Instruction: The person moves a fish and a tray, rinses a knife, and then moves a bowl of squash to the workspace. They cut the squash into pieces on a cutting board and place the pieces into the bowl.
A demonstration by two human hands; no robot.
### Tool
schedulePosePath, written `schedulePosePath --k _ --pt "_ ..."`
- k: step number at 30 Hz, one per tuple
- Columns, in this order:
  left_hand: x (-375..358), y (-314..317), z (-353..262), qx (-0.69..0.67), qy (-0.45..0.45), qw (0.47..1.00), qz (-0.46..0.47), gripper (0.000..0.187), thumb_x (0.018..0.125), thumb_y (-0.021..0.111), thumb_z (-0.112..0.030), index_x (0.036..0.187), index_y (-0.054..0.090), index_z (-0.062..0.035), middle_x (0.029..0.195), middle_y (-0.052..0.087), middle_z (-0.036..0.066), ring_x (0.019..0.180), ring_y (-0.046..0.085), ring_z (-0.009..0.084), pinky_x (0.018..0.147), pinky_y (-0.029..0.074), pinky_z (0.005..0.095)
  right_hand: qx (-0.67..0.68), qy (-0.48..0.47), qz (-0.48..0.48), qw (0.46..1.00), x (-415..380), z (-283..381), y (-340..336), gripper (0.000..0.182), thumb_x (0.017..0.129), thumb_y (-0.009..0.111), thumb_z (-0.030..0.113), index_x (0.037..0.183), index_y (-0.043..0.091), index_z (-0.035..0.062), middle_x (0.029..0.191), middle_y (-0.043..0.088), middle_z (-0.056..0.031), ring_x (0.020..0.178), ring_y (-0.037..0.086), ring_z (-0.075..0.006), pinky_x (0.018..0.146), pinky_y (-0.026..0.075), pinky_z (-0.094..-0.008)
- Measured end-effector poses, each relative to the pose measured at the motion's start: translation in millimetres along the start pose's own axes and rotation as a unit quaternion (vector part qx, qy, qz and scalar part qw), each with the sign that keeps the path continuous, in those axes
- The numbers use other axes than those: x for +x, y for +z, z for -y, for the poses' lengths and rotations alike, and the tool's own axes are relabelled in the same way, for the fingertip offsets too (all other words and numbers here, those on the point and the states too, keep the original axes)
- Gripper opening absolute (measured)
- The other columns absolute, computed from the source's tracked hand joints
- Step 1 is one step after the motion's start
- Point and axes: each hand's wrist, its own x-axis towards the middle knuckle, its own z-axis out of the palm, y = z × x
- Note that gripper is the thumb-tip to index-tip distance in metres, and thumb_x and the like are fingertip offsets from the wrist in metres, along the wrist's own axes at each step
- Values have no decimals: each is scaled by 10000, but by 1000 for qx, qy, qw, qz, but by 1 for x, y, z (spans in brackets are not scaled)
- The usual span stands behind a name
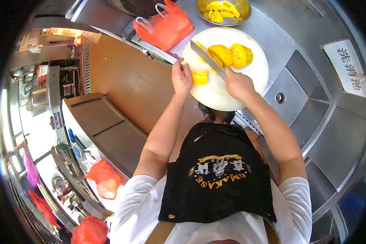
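Observation:
A round white cutting board (215, 94) lies on a steel counter. On it sit yellow pumpkin pieces (231, 55). My left hand (181, 77) presses down on a small yellow chunk (199, 77) at the board's left side. A cleaver (207, 59) is gripped by my right hand (238, 83), its blade angled up-left across the board, just above the chunk and in front of the larger pieces.
A metal bowl (201, 7) of cut yellow pieces stands beyond the board, with a red plastic bag (164, 27) to its left. A steel sink (297, 91) with a drain lies to the right. Brown tiled floor, a counter and more red bags are on the left.

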Motion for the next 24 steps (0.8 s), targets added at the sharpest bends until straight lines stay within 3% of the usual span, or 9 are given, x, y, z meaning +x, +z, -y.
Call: schedulePosePath --k 4,6,9,13,16,24 --pt "-37 -4 14 -6 57 990 130 337 898 706 -144 1189 604 -7 1018 608 160 910 611 300 829 512 375 162 8 -40 986 -56 -40 17 269 977 550 259 1128 584 39 803 688 -177 714 679 -325 655 511 -451" --pt "-52 -10 -13 37 125 969 209 343 874 726 -125 1175 610 -9 1067 608 174 976 612 316 875 509 382 248 69 3 966 -93 -71 27 325 968 575 281 1117 574 -8 874 700 -225 768 684 -370 692 516 -466" --pt "-66 0 -33 46 136 958 247 377 843 745 -108 1184 617 -13 1131 604 184 1077 596 342 931 502 399 357 138 -23 924 -144 -113 53 316 975 586 246 1158 580 -11 753 668 -146 645 656 -257 600 500 -394" --pt "-78 18 -52 6 157 929 336 377 845 737 -100 1198 637 -15 1190 608 183 1124 588 358 981 487 396 418 209 40 883 -172 -136 63 315 980 586 208 1190 572 -26 672 592 -68 553 584 -157 535 470 -328" --pt "-85 33 -59 28 183 928 325 372 850 732 -96 1200 637 -10 1205 618 187 1128 595 354 991 483 392 440 170 39 881 -169 -140 71 323 979 588 221 1179 567 -32 671 592 -70 517 574 -146 515 474 -325" --pt "-80 38 -60 39 192 917 348 371 854 726 -88 1208 640 -19 1187 624 190 1120 592 365 983 487 406 427 180 77 883 -162 -130 63 354 974 591 256 1190 571 -24 748 655 -115 520 605 -174 519 505 -332"
